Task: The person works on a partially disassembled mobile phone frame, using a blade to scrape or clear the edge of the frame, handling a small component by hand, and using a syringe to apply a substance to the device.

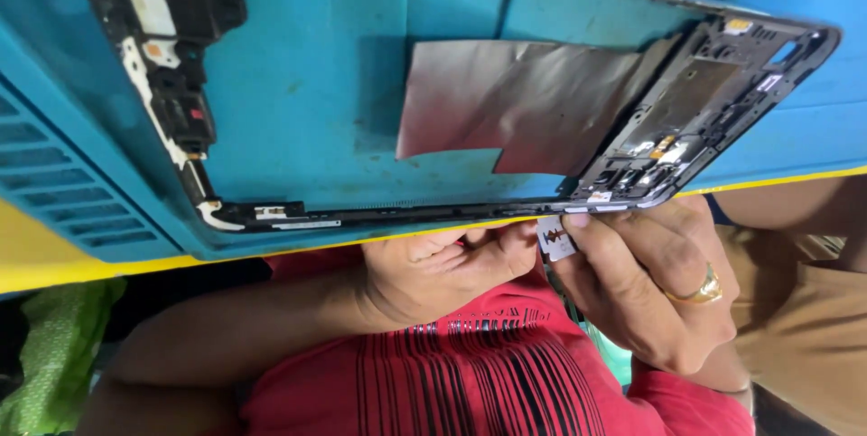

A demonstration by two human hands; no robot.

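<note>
One tablet frame, stripped to its black rim, lies on the blue work mat, one sheet of silvery foil inside it. Two hands meet at its near edge: the left hand curled, fingertips together, and the right hand, wearing one gold ring, pinching what looks like a razor blade. A green bag sits well apart.

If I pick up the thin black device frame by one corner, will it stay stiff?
Probably not. The frame is a long, thin, open rim, so it may flex. It looks light. The foil sheet inside seems loose and could crease.
</note>
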